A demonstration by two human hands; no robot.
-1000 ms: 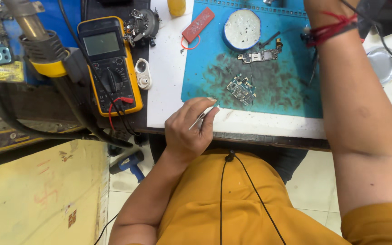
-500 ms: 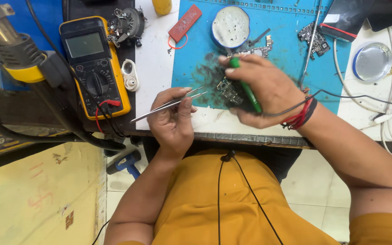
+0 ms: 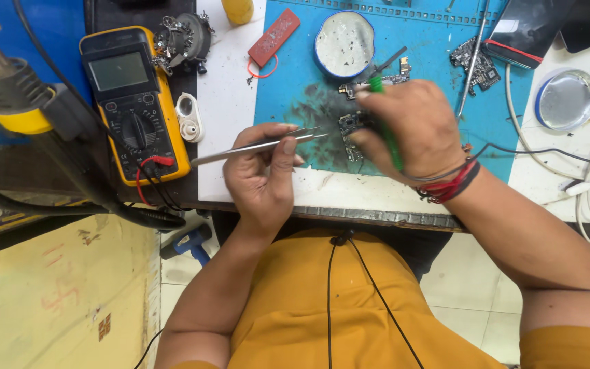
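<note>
My left hand (image 3: 262, 171) grips metal tweezers (image 3: 254, 145), tips aimed right at a small circuit board (image 3: 348, 130) on the blue work mat (image 3: 295, 89). My right hand (image 3: 408, 126) holds a green-handled tool (image 3: 385, 123), a wire trailing from my wrist, with the hand lying over the board's right side. A second small board (image 3: 377, 80) lies just above, beside a round tin (image 3: 344, 42).
A yellow multimeter (image 3: 134, 102) with red and black leads sits left. A hot-air tool (image 3: 15, 96) lies at far left. There are a red flat piece (image 3: 276, 35), another board (image 3: 474, 63), a metal dish (image 3: 567, 99), white cables (image 3: 582, 178), and the bench's front edge (image 3: 349, 213).
My right hand came down from the far right with the green tool onto the board. My left hand raised the tweezers toward the board. The view tilted closer.
</note>
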